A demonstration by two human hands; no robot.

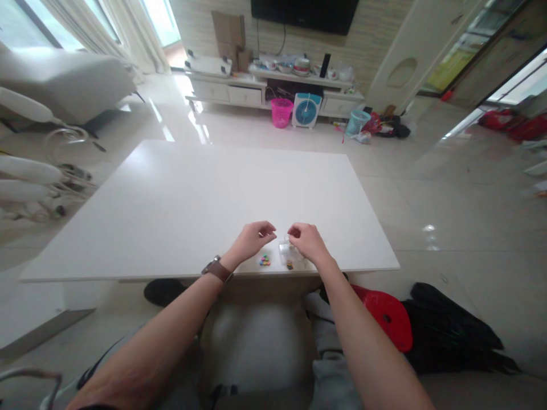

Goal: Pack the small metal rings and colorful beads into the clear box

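Note:
Over the near edge of the white table (213,199), my two hands face each other with a small gap between them. My left hand (255,236), a brown-strapped watch (217,267) on its wrist, has its fingers curled towards the thumb; anything between them is too small to make out. My right hand (305,240) pinches with thumb and forefinger above a clear plastic box (284,253), partly covering it; what it pinches is unclear. Small dark and yellow pieces (290,265) show at the box's near end. Left of the box lies a little heap of colourful beads (265,260).
The beads and box lie close to the table's front edge. A red stool (384,316) and a black bag-like bundle (453,327) are at the lower right. Beyond the table stand a pink basket (281,114), a blue-and-white fan (306,111) and a low cabinet (245,94).

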